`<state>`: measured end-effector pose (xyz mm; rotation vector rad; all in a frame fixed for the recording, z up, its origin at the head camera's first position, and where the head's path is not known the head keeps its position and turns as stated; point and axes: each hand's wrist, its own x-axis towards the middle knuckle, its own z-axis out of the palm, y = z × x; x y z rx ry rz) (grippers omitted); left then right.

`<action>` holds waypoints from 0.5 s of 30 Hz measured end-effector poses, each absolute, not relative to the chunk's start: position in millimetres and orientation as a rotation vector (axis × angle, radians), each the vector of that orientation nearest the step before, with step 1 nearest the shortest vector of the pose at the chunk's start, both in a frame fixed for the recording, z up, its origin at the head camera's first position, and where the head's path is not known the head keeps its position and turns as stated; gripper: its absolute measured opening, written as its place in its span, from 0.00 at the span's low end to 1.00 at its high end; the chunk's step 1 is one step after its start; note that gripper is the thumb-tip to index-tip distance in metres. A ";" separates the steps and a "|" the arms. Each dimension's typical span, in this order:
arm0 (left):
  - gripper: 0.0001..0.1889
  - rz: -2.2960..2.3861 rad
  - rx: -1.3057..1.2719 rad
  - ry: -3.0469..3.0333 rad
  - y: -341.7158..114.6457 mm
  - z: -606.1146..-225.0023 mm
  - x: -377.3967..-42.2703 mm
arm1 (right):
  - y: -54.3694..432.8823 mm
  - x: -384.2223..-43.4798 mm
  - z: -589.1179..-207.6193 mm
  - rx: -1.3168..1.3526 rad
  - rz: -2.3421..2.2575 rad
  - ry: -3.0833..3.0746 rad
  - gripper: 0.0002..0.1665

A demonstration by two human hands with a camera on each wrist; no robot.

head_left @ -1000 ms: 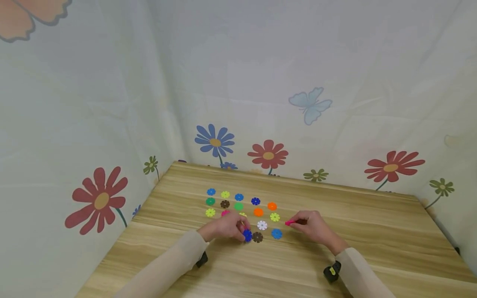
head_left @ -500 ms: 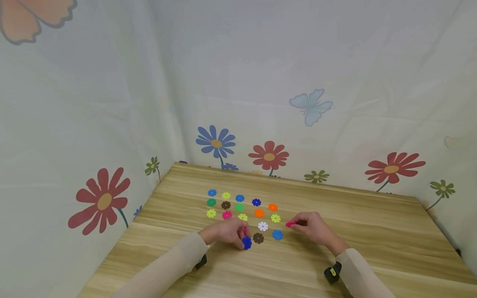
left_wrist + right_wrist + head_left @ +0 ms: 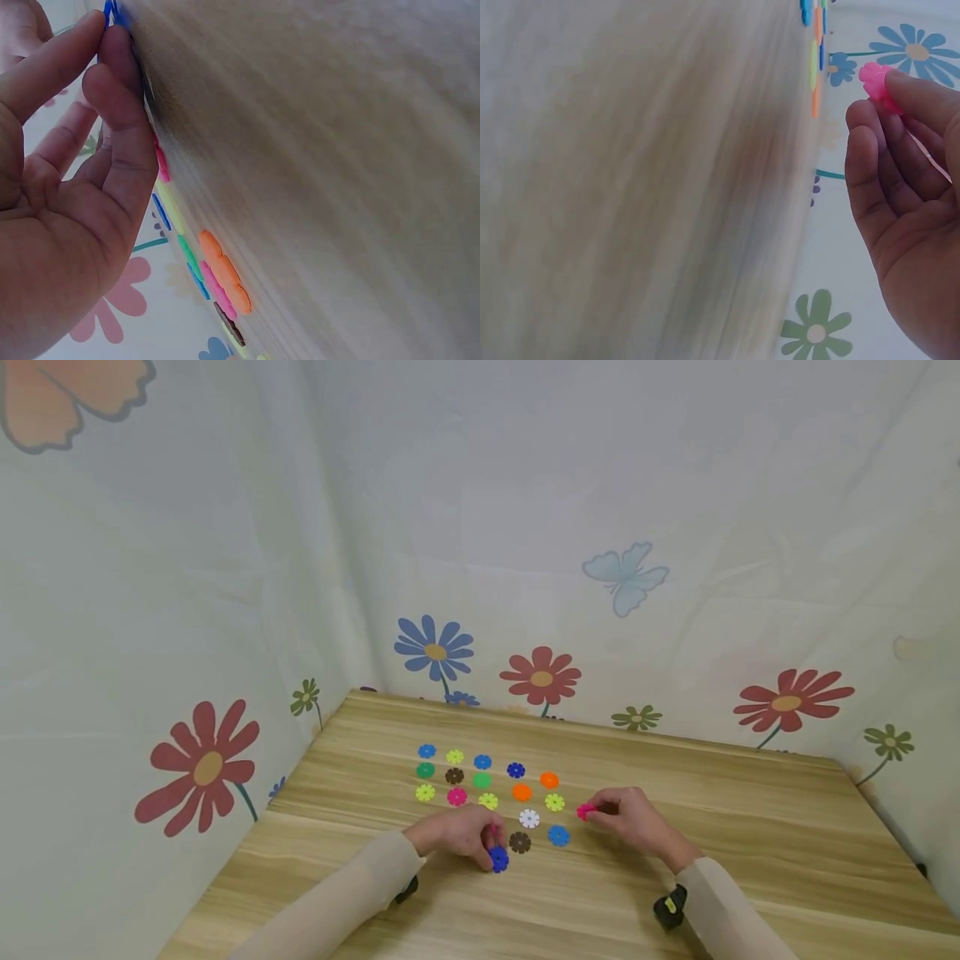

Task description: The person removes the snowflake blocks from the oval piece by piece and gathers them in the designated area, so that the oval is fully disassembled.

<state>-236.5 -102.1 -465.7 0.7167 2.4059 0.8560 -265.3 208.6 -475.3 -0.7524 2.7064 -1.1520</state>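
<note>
My left hand (image 3: 468, 835) pinches a dark blue notched plastic disc (image 3: 498, 859) between thumb and finger, low at the table, in front of the other discs. In the left wrist view only a sliver of that blue disc (image 3: 112, 11) shows at the fingertips. A bit of pink (image 3: 494, 831) peeks out between the left fingers, mostly hidden. Off to the right, my right hand (image 3: 633, 820) pinches a pink notched disc (image 3: 584, 812) by thumb and fingers. The pink disc (image 3: 877, 82) is partly covered by the thumb in the right wrist view.
Several flower-shaped discs lie in loose rows on the wooden table (image 3: 712, 843). Nearest the hands are a brown disc (image 3: 520, 842), a light blue disc (image 3: 558, 836) and a white disc (image 3: 528, 818). A flower-printed cloth (image 3: 480, 527) hangs behind the table.
My left hand has brought the blue disc nearer the table's front, away from beside the brown disc. The pink disc in my right hand has turned a little; that hand stays nearly in place.
</note>
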 end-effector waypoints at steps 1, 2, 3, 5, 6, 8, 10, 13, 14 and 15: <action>0.14 0.853 0.721 2.405 -101.7 -466.1 -237.0 | 209.3 -266.6 -476.1 -0.748 -1.139 2.712 0.03; 0.14 0.850 0.724 2.403 -101.4 -466.6 -237.4 | 210.2 -268.3 -477.3 -0.744 -1.128 2.715 0.04; 0.13 0.849 0.728 2.402 -101.2 -466.8 -237.8 | 211.2 -270.3 -478.4 -0.738 -1.117 2.716 0.04; 0.13 0.845 0.733 2.403 -101.4 -467.4 -238.1 | 213.3 -274.8 -481.0 -0.726 -1.091 2.715 0.05; 0.13 0.839 0.735 2.404 -101.6 -467.6 -238.3 | 214.6 -277.1 -482.3 -0.720 -1.079 2.708 0.05; 0.13 0.831 0.737 2.403 -101.9 -467.9 -238.6 | 217.3 -281.9 -485.0 -0.700 -1.068 2.689 0.06; 0.12 0.827 0.741 2.401 -102.0 -468.3 -239.2 | 219.9 -286.1 -486.6 -0.686 -1.066 2.675 0.07; 0.12 0.831 0.745 2.394 -102.2 -468.0 -239.5 | 222.9 -291.7 -487.7 -0.654 -1.073 2.667 0.07; 0.13 0.834 0.747 2.392 -102.3 -467.7 -239.4 | 223.7 -293.5 -487.8 -0.654 -1.070 2.670 0.06; 0.13 0.837 0.748 2.390 -102.3 -467.5 -239.4 | 224.3 -295.5 -488.0 -0.653 -1.066 2.672 0.06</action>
